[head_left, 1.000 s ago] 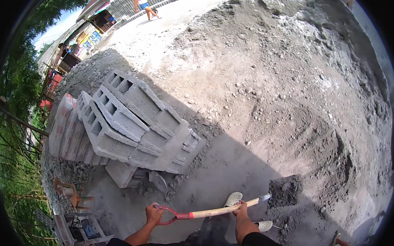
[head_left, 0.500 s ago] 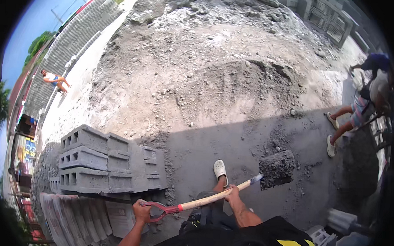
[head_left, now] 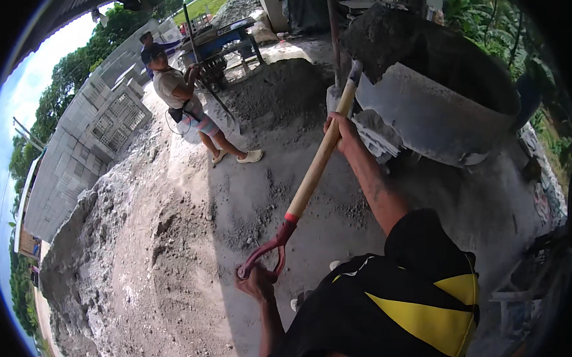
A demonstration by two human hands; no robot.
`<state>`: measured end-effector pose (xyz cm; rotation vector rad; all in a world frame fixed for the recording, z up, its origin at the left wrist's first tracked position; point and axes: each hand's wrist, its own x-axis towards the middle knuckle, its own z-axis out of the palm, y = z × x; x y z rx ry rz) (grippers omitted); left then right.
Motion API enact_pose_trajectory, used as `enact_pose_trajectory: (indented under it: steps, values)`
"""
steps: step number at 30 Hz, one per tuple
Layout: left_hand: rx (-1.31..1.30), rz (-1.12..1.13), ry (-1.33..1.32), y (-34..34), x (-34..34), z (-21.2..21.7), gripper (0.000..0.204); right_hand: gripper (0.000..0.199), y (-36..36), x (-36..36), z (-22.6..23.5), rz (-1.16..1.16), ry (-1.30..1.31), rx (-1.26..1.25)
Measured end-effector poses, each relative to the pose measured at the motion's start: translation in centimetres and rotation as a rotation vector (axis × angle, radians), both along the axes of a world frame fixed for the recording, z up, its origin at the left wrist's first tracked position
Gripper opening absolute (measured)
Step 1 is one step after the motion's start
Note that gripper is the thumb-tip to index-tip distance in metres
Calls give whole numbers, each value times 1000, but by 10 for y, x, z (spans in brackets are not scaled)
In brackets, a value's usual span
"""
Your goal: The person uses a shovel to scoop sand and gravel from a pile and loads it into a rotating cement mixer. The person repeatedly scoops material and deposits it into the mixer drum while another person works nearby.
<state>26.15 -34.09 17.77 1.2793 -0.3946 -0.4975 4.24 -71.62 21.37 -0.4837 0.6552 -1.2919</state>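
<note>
A shovel (head_left: 317, 173) with a pale wooden shaft and a red D-shaped grip slants up across the middle of the view. My left hand (head_left: 258, 283) is closed around the red grip. Higher up, my right hand (head_left: 344, 131) wraps the shaft close to the blade end. A dark grey load of sand or gravel (head_left: 376, 43) covers the blade, held up at the rim of a large round grey drum (head_left: 429, 111). The drum's inside looks dark, and the blade itself is hidden under the load.
A person (head_left: 178, 94) holding a long-handled tool stands at the left, with another behind. Beyond are a dark sand heap (head_left: 280, 92) and a blue metal table (head_left: 231, 41). A gravel pile (head_left: 123, 261) and stacked concrete blocks (head_left: 76, 169) lie left.
My view has turned right, from the gravel pile and blocks to the drum. The loaded shovel has come up off the ground to the drum's rim, both hands still on it.
</note>
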Motion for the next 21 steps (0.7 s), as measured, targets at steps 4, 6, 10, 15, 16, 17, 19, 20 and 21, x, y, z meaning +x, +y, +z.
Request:
enact_pose_trajectory:
  steps: [4,6,10,15,16,17,19,20,21]
  values:
    - [-61,-521,-862,-107,-97,82,17,33,-56,-101,36,-329,-196,-73]
    - [-153,-706,-1086,-129,-111,66,16,32,-47,-95,24,-327,-86,-2]
    - [-349,-828,-1273,-109,-112,6,17,29,5,-131,-39,-320,103,75]
    - [-118,-658,-945,-33,-23,-33,17,29,16,-65,-28,-265,-12,21]
    - [2,-566,-750,-3,-12,-38,18,32,6,-51,-17,-243,-77,20]
    - [99,-455,-549,24,-4,-45,18,31,-13,-42,-21,-224,-59,48]
    - [194,-216,-198,74,11,-59,20,28,-23,5,-35,-97,14,204]
    - [167,-131,-48,95,15,-67,20,29,-23,24,-63,-17,184,201]
    - [140,2,93,125,19,-74,21,29,3,70,-85,76,296,239]
